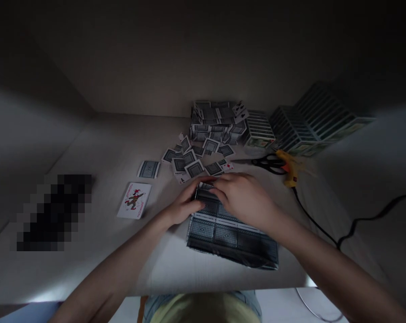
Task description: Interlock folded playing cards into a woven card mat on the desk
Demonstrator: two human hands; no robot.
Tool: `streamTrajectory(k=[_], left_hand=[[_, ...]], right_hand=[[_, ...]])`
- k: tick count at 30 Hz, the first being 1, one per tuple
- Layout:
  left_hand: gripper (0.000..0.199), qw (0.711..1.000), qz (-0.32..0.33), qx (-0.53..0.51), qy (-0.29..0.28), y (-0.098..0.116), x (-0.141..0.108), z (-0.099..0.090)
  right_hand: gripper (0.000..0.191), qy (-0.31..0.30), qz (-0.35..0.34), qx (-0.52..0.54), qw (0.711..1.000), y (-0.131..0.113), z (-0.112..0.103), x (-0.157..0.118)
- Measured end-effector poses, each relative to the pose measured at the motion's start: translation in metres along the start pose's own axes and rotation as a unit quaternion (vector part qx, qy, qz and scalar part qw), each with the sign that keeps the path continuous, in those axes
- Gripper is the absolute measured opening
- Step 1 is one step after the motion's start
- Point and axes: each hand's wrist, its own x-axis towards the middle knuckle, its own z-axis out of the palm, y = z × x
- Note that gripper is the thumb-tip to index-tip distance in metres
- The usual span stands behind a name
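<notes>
My left hand (184,202) and my right hand (240,199) meet over the far end of a flat panel of joined playing cards (225,231) with dark patterned backs. The fingers of both hands grip its raised far end, hiding part of it. Beyond my fingertips lie several loose playing cards (194,157). A joker card (134,201) lies face up to the left of my left hand, near a single face-down card (148,169).
A built stack of cards (216,121) stands at the back. Card blocks (315,119) rise to the right, beside black-handled scissors (269,163) and a yellow glue gun (290,167) with a black cord (314,220). A pixelated dark patch (51,213) covers part of the desk (98,148).
</notes>
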Motion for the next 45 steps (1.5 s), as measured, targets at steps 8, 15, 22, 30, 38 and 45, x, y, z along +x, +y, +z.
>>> streamTrajectory(k=[8,15,22,30,38,45], left_hand=[[0.062,1.0,0.0,0.014,0.011,0.001,0.0,0.001],[0.065,1.0,-0.012,0.007,0.0,0.003,0.0,0.001],[0.062,1.0,-0.004,0.006,0.008,0.001,0.0,0.002],[0.061,1.0,-0.021,0.0,0.006,-0.002,-0.001,0.002],[0.055,0.999,-0.038,0.001,0.032,-0.004,-0.002,0.003],[0.057,0.998,-0.037,0.001,0.044,-0.003,-0.002,0.005]], right_hand=[[0.022,-0.007,-0.022,-0.051,0.998,-0.001,-0.002,0.001],[0.021,-0.041,-0.021,-0.051,0.998,-0.006,-0.014,0.006],[0.024,-0.034,-0.02,-0.06,0.997,-0.003,-0.012,0.006],[0.023,-0.059,-0.008,0.014,0.998,0.008,-0.009,0.01],[0.018,-0.043,-0.024,0.068,0.996,0.008,-0.003,0.015],[0.02,-0.044,-0.037,0.091,0.994,0.005,0.001,0.022]])
